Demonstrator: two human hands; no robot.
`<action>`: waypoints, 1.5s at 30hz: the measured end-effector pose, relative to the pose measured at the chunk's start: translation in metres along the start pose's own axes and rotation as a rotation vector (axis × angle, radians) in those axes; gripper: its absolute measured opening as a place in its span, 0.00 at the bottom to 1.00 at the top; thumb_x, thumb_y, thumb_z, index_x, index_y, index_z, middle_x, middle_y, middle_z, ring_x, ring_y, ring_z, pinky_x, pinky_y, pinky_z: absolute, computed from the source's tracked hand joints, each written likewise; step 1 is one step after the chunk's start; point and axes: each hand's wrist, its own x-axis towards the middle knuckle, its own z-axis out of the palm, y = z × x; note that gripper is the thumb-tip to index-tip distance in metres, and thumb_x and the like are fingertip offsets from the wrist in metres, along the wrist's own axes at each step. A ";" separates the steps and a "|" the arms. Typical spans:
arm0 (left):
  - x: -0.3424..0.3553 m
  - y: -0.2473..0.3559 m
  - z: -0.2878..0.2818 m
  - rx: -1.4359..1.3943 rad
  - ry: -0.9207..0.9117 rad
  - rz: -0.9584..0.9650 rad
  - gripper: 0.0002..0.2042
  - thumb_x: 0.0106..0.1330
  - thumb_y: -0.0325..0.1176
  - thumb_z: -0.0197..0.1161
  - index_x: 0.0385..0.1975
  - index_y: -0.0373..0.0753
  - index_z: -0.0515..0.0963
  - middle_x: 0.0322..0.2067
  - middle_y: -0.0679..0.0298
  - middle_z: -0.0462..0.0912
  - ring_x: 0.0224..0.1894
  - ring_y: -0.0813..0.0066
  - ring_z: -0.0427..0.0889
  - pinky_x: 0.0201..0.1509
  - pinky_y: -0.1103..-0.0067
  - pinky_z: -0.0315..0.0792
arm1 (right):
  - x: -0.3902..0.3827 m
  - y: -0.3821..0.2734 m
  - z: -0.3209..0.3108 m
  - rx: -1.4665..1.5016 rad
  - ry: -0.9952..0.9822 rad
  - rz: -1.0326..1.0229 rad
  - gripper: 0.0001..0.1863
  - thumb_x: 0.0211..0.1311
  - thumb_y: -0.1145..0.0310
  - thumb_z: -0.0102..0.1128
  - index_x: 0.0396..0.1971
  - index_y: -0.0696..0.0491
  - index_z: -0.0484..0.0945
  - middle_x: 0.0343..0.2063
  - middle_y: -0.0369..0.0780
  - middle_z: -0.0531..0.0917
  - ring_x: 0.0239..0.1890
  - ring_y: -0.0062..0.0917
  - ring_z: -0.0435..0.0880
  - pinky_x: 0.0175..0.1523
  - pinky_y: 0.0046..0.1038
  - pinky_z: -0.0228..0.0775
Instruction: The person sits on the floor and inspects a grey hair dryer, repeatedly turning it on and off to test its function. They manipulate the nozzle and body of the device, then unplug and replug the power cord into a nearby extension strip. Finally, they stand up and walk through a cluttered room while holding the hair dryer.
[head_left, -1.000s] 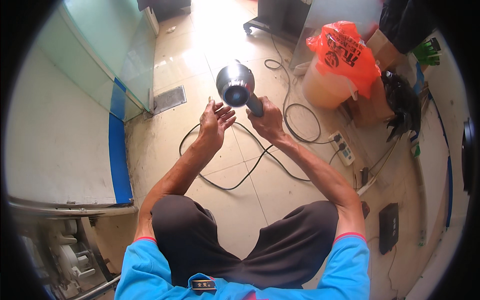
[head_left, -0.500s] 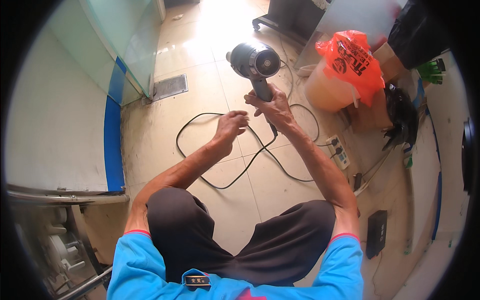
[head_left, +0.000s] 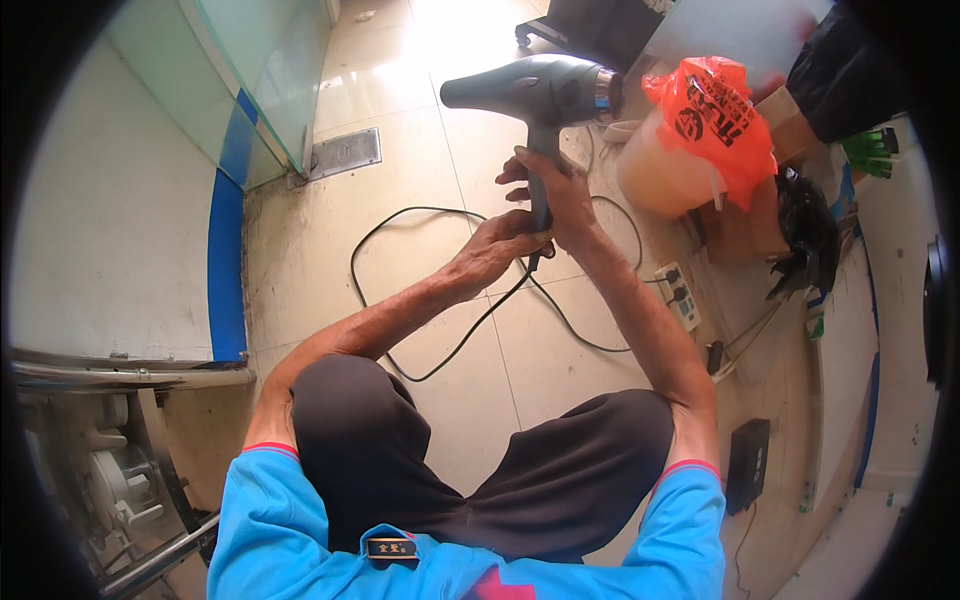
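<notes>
A dark grey hair dryer (head_left: 530, 88) is held up in front of me, nozzle to the left and silver-ringed back end to the right. My right hand (head_left: 568, 200) is closed round its handle from the right, some fingers showing on the left side. At the foot of the handle, my left hand (head_left: 492, 250) grips with thumb and fingers where the cord comes out. From there the black cord (head_left: 470, 337) hangs and loops over the tiled floor. The inner sides of both hands are partly hidden.
To the right, a power strip (head_left: 679, 298) holds plugs, and a black box (head_left: 748, 465) lies nearer. Beyond are a whitish bucket (head_left: 655, 175), a red plastic bag (head_left: 712, 120) and a black bag (head_left: 803, 235). A metal floor drain (head_left: 346, 154) lies by the glass panel (head_left: 262, 75) at left.
The hair dryer has swung from pointing away to lying sideways, nozzle left. My left hand has moved right from open air onto the lower end of the handle.
</notes>
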 end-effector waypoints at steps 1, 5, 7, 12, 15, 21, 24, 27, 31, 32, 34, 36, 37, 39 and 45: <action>0.000 0.000 -0.001 0.026 0.006 -0.028 0.22 0.74 0.44 0.60 0.55 0.29 0.76 0.46 0.58 0.82 0.51 0.70 0.80 0.64 0.70 0.71 | 0.000 0.000 0.000 0.019 0.005 0.005 0.23 0.63 0.55 0.67 0.46 0.60 0.78 0.37 0.43 0.84 0.41 0.29 0.87 0.44 0.31 0.81; 0.000 0.002 -0.002 0.084 -0.006 -0.042 0.23 0.75 0.46 0.60 0.55 0.30 0.77 0.44 0.59 0.82 0.52 0.71 0.80 0.63 0.70 0.72 | 0.001 0.001 -0.005 0.077 0.011 0.021 0.22 0.63 0.57 0.68 0.45 0.61 0.78 0.37 0.43 0.84 0.41 0.29 0.87 0.43 0.31 0.81; 0.002 0.003 -0.002 0.096 -0.005 -0.034 0.23 0.74 0.46 0.61 0.55 0.30 0.76 0.45 0.59 0.82 0.52 0.72 0.80 0.62 0.71 0.72 | 0.005 0.002 -0.008 0.106 -0.031 0.021 0.22 0.64 0.57 0.66 0.44 0.61 0.79 0.37 0.43 0.84 0.41 0.30 0.87 0.43 0.31 0.81; 0.000 0.003 0.001 0.104 0.040 -0.046 0.21 0.73 0.40 0.63 0.56 0.29 0.76 0.46 0.58 0.83 0.52 0.72 0.80 0.62 0.71 0.73 | 0.014 0.004 -0.014 0.244 -0.167 0.066 0.24 0.69 0.48 0.57 0.40 0.58 0.79 0.36 0.44 0.85 0.41 0.33 0.88 0.42 0.33 0.79; -0.001 0.005 0.002 0.156 0.048 -0.006 0.21 0.73 0.39 0.63 0.55 0.28 0.76 0.46 0.57 0.83 0.51 0.71 0.81 0.61 0.71 0.73 | 0.016 0.004 -0.016 0.292 -0.191 0.102 0.26 0.71 0.43 0.53 0.37 0.55 0.78 0.35 0.43 0.85 0.40 0.35 0.87 0.43 0.35 0.78; -0.003 0.011 0.001 0.239 0.046 0.025 0.20 0.72 0.39 0.64 0.52 0.26 0.77 0.44 0.55 0.84 0.50 0.68 0.83 0.58 0.70 0.75 | 0.018 0.005 -0.014 0.294 -0.137 0.102 0.29 0.71 0.40 0.53 0.37 0.57 0.79 0.33 0.43 0.85 0.39 0.32 0.88 0.41 0.33 0.79; -0.004 0.012 0.001 0.251 0.058 0.051 0.20 0.71 0.39 0.65 0.52 0.27 0.77 0.43 0.54 0.85 0.50 0.67 0.83 0.56 0.70 0.75 | 0.018 0.007 -0.014 0.280 -0.132 0.082 0.28 0.72 0.42 0.54 0.38 0.57 0.78 0.33 0.43 0.84 0.38 0.32 0.88 0.40 0.32 0.79; -0.004 0.011 0.001 0.259 0.059 0.070 0.20 0.71 0.39 0.64 0.51 0.27 0.78 0.42 0.54 0.85 0.49 0.66 0.83 0.56 0.69 0.76 | 0.019 0.009 -0.016 0.288 -0.138 0.071 0.27 0.73 0.43 0.54 0.38 0.56 0.77 0.33 0.42 0.84 0.39 0.32 0.88 0.39 0.31 0.80; -0.005 0.010 0.000 0.275 0.055 0.101 0.18 0.71 0.38 0.64 0.50 0.27 0.78 0.40 0.54 0.86 0.49 0.65 0.84 0.56 0.68 0.76 | 0.019 0.009 -0.016 0.284 -0.158 0.059 0.26 0.73 0.44 0.53 0.39 0.56 0.78 0.34 0.42 0.84 0.39 0.31 0.88 0.39 0.32 0.80; -0.005 0.011 0.000 0.283 0.060 0.094 0.18 0.71 0.38 0.63 0.50 0.27 0.79 0.41 0.53 0.86 0.49 0.65 0.84 0.56 0.68 0.76 | 0.019 0.008 -0.016 0.285 -0.160 0.054 0.25 0.73 0.44 0.54 0.39 0.56 0.78 0.34 0.42 0.84 0.40 0.31 0.88 0.39 0.32 0.80; -0.004 0.011 0.000 0.295 0.065 0.103 0.19 0.71 0.39 0.63 0.48 0.27 0.80 0.41 0.52 0.86 0.48 0.64 0.85 0.55 0.67 0.76 | 0.019 0.007 -0.015 0.286 -0.167 0.051 0.25 0.73 0.45 0.56 0.39 0.56 0.78 0.34 0.42 0.84 0.40 0.31 0.87 0.39 0.31 0.80; -0.004 0.012 0.000 0.301 0.059 0.101 0.18 0.71 0.38 0.63 0.49 0.27 0.79 0.41 0.52 0.86 0.49 0.64 0.84 0.56 0.67 0.76 | 0.017 0.006 -0.014 0.287 -0.162 0.043 0.24 0.72 0.46 0.58 0.39 0.56 0.78 0.34 0.41 0.84 0.40 0.30 0.87 0.39 0.31 0.81; -0.004 0.012 0.000 0.304 0.056 0.100 0.17 0.71 0.37 0.63 0.49 0.27 0.79 0.41 0.53 0.86 0.49 0.64 0.84 0.56 0.68 0.76 | 0.017 0.006 -0.014 0.288 -0.155 0.038 0.24 0.71 0.46 0.59 0.39 0.56 0.78 0.34 0.41 0.84 0.39 0.30 0.87 0.38 0.30 0.81; -0.004 0.012 0.000 0.314 0.060 0.102 0.17 0.71 0.37 0.63 0.49 0.27 0.79 0.41 0.52 0.86 0.49 0.63 0.84 0.56 0.67 0.76 | 0.016 0.006 -0.012 0.301 -0.147 0.035 0.23 0.70 0.47 0.62 0.39 0.56 0.78 0.34 0.41 0.84 0.39 0.30 0.87 0.38 0.29 0.81; -0.007 0.013 -0.001 0.328 0.060 0.083 0.18 0.72 0.38 0.63 0.49 0.27 0.79 0.41 0.52 0.86 0.50 0.62 0.84 0.58 0.67 0.76 | 0.015 0.005 -0.010 0.295 -0.127 0.050 0.22 0.67 0.50 0.67 0.40 0.56 0.78 0.33 0.40 0.84 0.37 0.28 0.87 0.36 0.27 0.80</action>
